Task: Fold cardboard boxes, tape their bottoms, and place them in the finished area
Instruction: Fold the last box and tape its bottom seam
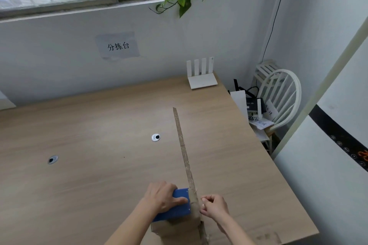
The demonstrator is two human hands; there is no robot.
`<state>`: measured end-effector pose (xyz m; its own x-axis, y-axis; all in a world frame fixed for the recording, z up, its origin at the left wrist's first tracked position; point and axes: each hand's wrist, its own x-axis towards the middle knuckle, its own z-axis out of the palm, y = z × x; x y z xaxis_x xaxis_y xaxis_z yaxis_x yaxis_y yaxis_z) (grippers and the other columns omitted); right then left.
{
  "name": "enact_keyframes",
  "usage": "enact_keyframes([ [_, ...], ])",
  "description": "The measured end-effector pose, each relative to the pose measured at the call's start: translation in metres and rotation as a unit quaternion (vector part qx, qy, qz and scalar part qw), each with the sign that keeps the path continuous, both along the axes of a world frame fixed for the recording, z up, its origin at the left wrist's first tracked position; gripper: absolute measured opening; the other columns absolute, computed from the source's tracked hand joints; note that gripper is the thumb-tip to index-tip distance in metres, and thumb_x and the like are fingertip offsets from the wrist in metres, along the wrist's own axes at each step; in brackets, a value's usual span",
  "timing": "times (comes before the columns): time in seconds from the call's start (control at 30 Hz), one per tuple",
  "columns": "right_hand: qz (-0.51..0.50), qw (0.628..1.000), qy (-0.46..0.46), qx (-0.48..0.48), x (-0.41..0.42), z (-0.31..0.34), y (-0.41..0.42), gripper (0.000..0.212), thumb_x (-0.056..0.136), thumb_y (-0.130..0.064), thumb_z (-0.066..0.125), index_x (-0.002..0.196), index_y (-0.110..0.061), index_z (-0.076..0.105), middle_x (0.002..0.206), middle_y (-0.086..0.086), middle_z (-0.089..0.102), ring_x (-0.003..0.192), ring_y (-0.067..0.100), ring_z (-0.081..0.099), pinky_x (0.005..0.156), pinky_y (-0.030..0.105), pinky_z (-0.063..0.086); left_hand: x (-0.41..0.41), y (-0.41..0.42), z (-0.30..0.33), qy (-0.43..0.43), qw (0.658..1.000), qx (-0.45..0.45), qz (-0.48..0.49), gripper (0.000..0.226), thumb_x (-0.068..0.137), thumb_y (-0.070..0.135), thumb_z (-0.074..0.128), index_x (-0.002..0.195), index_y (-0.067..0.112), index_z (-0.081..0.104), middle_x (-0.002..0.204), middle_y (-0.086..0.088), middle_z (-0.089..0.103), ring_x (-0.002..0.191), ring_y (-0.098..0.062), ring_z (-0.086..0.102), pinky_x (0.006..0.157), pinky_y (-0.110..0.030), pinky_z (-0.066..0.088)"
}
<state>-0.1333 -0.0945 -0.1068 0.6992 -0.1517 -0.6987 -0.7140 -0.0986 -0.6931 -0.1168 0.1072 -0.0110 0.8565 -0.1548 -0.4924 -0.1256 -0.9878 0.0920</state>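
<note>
Left hand (162, 197) gripping blue plastic tape dispenser (177, 205), pressed against upright brown cardboard box (186, 165). Right hand (214, 206) just right of box, fingers curled, pinching something too small to identify.

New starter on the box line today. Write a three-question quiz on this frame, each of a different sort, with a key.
1. True or false: the left hand grips the blue tape dispenser against the cardboard box.
2. The right hand is: A flat on the table; B pinching at the box's edge; C holding the router.
3. Fill in: the chair stands beside the table's ____ side.

Key: 1 true; 2 B; 3 right.
</note>
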Motion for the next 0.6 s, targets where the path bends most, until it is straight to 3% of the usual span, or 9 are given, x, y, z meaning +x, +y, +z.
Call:
enact_keyframes([
  [0.13,0.014,0.999,0.002,-0.029,-0.002,-0.003,0.005,0.005,0.091,-0.008,0.072,0.088,-0.010,0.074,0.098,0.014,0.074,0.083,0.022,0.071,0.061,0.027,0.061,0.000,0.000,-0.004,-0.005,1.000,-0.004,-0.001,0.070,0.083,0.085,0.040,0.103,0.025,0.069,0.096,0.000,0.071,0.086,-0.023,0.066,0.079,-0.038,0.052],
  [0.2,0.027,0.998,0.000,-0.048,-0.003,-0.001,0.010,0.008,0.089,-0.013,0.075,0.097,-0.016,0.075,0.103,0.013,0.076,0.085,0.022,0.072,0.068,0.030,0.062,-0.001,0.000,-0.005,-0.007,1.000,-0.018,0.002,0.070,0.082,0.085,0.040,0.105,0.026,0.069,0.096,0.002,0.071,0.085,-0.021,0.066,0.074,-0.035,0.050],
  [0.27,0.054,0.994,0.001,-0.095,-0.004,-0.001,0.010,0.063,0.083,-0.024,0.082,0.140,-0.022,0.055,0.112,0.009,0.073,0.100,0.025,0.069,0.083,0.034,0.060,-0.001,0.003,-0.006,-0.005,1.000,-0.029,0.008,0.070,0.081,0.085,0.040,0.107,0.027,0.069,0.097,0.004,0.071,0.085,-0.019,0.066,0.073,-0.033,0.050],
  [0.3,0.060,0.990,0.002,-0.126,-0.006,0.000,0.007,0.085,0.079,-0.030,0.085,0.151,-0.024,0.041,0.113,0.006,0.071,0.105,0.026,0.067,0.088,0.035,0.058,-0.001,0.005,-0.007,-0.005,0.999,-0.031,0.009,0.071,0.080,0.086,0.040,0.108,0.027,0.070,0.097,0.004,0.071,0.086,-0.019,0.066,0.075,-0.034,0.051],
  [0.33,0.065,0.987,-0.005,-0.145,-0.007,0.002,0.005,0.089,0.076,-0.035,0.087,0.151,-0.025,0.040,0.108,0.003,0.071,0.103,0.024,0.067,0.088,0.035,0.057,-0.001,0.007,-0.008,-0.006,0.999,-0.031,0.010,0.072,0.080,0.086,0.039,0.107,0.027,0.070,0.097,0.004,0.071,0.085,-0.019,0.066,0.077,-0.035,0.052],
  [0.43,0.080,0.985,-0.038,-0.147,-0.011,0.006,0.008,0.041,0.077,-0.048,0.082,0.108,-0.025,0.072,0.087,-0.010,0.072,0.085,0.011,0.069,0.083,0.036,0.060,0.000,0.009,-0.011,-0.015,0.999,-0.038,0.011,0.073,0.077,0.088,0.038,0.106,0.029,0.069,0.096,0.005,0.070,0.083,-0.017,0.066,0.076,-0.034,0.053],
  [0.5,0.117,0.981,-0.040,-0.148,-0.014,0.010,0.017,0.031,0.074,-0.053,0.081,0.091,-0.029,0.072,0.085,-0.015,0.071,0.083,0.003,0.066,0.083,0.028,0.059,0.001,0.008,-0.012,-0.015,0.999,-0.036,0.011,0.073,0.076,0.089,0.039,0.108,0.030,0.069,0.097,0.006,0.070,0.084,-0.016,0.065,0.077,-0.033,0.053],
  [0.6,0.137,0.976,-0.033,-0.163,-0.013,0.016,0.028,0.032,0.073,-0.053,0.082,0.089,-0.031,0.066,0.089,-0.016,0.069,0.086,0.003,0.064,0.078,0.020,0.051,0.001,0.006,-0.011,-0.002,0.999,-0.036,0.016,0.071,0.078,0.088,0.042,0.112,0.032,0.067,0.099,0.008,0.069,0.083,-0.013,0.064,0.072,-0.028,0.049],
])
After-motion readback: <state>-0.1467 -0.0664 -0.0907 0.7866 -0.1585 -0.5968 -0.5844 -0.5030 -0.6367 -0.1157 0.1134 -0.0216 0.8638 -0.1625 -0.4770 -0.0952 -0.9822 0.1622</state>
